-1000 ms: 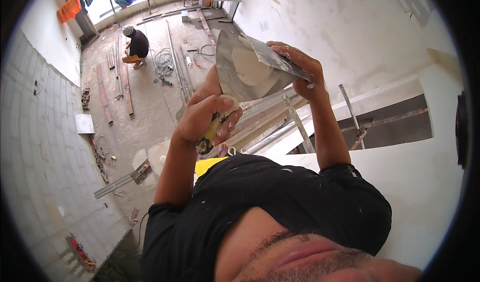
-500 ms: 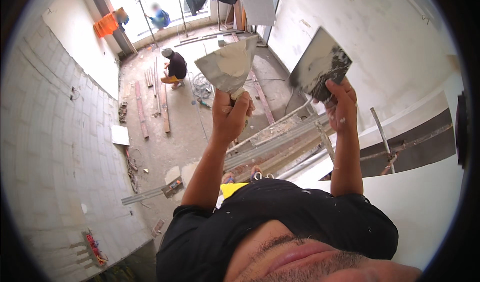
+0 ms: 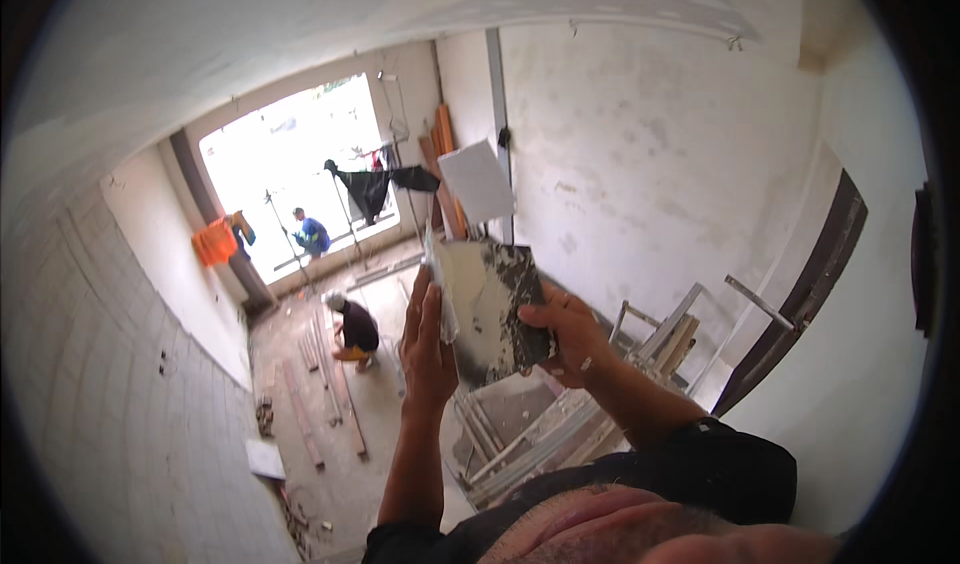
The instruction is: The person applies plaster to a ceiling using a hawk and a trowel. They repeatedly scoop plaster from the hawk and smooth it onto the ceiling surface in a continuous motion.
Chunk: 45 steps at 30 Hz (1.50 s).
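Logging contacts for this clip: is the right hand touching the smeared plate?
Touching. The head view shows the right hand gripping the smeared plate at its right edge, thumb over its face.

Square plate (image 3: 516,339) is showing near-black, with off-white paste (image 3: 472,294) covering its left part and breaking into black-and-white mottling toward the right. Scraper blade (image 3: 443,294) is reading pale grey. Right hand (image 3: 572,339) is showing white flecks. Left wall (image 3: 140,334) is showing pale grey, lined in a block pattern; right wall (image 3: 640,144) is showing off-white, blotched grey. Left cloth (image 3: 212,242) is showing orange, right cloth (image 3: 367,192) black. Crouching co-worker (image 3: 359,329) is wearing black over yellow.
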{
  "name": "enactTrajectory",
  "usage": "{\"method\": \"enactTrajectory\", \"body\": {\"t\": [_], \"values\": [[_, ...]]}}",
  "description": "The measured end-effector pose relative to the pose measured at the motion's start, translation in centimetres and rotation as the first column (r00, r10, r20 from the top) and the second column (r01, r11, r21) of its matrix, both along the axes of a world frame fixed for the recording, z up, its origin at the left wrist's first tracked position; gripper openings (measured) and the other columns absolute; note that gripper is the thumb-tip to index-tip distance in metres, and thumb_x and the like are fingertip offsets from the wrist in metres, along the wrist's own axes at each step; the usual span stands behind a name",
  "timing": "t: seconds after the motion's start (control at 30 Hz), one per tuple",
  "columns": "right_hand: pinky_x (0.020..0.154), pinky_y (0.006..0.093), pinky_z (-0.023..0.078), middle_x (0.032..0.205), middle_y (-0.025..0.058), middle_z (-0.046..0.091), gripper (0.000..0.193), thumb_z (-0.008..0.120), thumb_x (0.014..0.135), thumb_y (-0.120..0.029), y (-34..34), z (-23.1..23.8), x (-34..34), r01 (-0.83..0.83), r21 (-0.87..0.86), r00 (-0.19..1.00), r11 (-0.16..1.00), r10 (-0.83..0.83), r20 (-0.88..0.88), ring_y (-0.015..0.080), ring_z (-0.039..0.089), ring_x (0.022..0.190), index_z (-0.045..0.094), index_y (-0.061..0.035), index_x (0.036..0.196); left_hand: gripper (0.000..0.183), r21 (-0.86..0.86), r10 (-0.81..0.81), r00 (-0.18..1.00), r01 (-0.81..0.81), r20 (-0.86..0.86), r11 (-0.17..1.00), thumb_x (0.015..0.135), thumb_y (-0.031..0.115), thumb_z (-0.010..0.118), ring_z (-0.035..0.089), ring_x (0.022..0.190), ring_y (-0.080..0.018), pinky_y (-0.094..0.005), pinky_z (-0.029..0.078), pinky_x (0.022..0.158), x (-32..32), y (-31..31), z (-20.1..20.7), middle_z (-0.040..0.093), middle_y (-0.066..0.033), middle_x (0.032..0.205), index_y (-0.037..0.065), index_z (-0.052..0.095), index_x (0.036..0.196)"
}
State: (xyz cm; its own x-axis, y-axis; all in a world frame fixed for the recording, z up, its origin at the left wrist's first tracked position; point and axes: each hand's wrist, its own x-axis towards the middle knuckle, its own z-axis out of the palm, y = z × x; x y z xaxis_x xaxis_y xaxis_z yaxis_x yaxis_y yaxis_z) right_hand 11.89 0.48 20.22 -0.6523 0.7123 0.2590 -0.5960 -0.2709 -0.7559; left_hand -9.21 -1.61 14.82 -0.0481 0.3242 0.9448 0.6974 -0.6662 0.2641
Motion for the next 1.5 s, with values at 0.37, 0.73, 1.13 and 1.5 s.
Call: {"method": "enactTrajectory", "body": {"t": [0.37,0.73,1.13,1.5], "values": [[0.087,0.0266,0.052,0.120,0.0077,0.069,0.046,0.068,0.097,-0.010,-8.4,21.0,14.0,0.882,0.453,0.359,-0.133,-0.434,-0.826,0.0118,0.065,0.103,0.054,0.0041,0.138,0.063,-0.083,-0.245,0.241,0.851,0.939,0.518,0.087,-0.008,0.050,0.055,0.062,-0.0150,-0.0324,0.050,0.050,7.1,-6.3,-3.8,0.056,-0.0083,0.090,0.008,0.035,0.147],[0.074,0.0403,0.053,0.100,0.0107,0.072,0.020,0.066,0.095,-0.002,-13.9,40.9,18.0,0.332,0.114,-0.096,-0.936,-0.154,-0.983,0.0276,0.067,0.089,0.067,-0.0039,0.115,0.064,-0.073,-0.258,0.216,0.879,0.942,0.472,0.089,-0.009,0.050,0.058,0.065,-0.0151,-0.0324,0.054,0.054,6.9,-8.5,-5.1,0.058,-0.0074,0.093,0.013,0.037,0.147],[0.082,0.0396,0.055,0.102,0.0093,0.073,0.021,0.067,0.095,-0.001,-11.6,48.8,15.7,0.089,-0.038,-0.091,-0.995,0.030,-0.995,0.0276,0.067,0.094,0.072,-0.0062,0.115,0.064,-0.046,-0.256,0.182,0.887,0.949,0.460,0.088,-0.010,0.050,0.057,0.066,-0.0148,-0.0317,0.051,0.053,7.6,-10.0,-4.6,0.058,-0.0077,0.096,0.013,0.038,0.146],[0.085,0.0400,0.055,0.104,0.0101,0.075,0.021,0.065,0.095,0.001,-10.6,49.5,14.7,0.104,-0.086,-0.073,-0.991,0.078,-0.994,0.0289,0.067,0.096,0.073,-0.0061,0.114,0.063,-0.006,-0.265,0.132,0.905,0.955,0.426,0.090,-0.010,0.048,0.058,0.068,-0.0148,-0.0325,0.050,0.054,7.2,-9.8,-5.1,0.058,-0.0078,0.098,0.014,0.038,0.147]]}}
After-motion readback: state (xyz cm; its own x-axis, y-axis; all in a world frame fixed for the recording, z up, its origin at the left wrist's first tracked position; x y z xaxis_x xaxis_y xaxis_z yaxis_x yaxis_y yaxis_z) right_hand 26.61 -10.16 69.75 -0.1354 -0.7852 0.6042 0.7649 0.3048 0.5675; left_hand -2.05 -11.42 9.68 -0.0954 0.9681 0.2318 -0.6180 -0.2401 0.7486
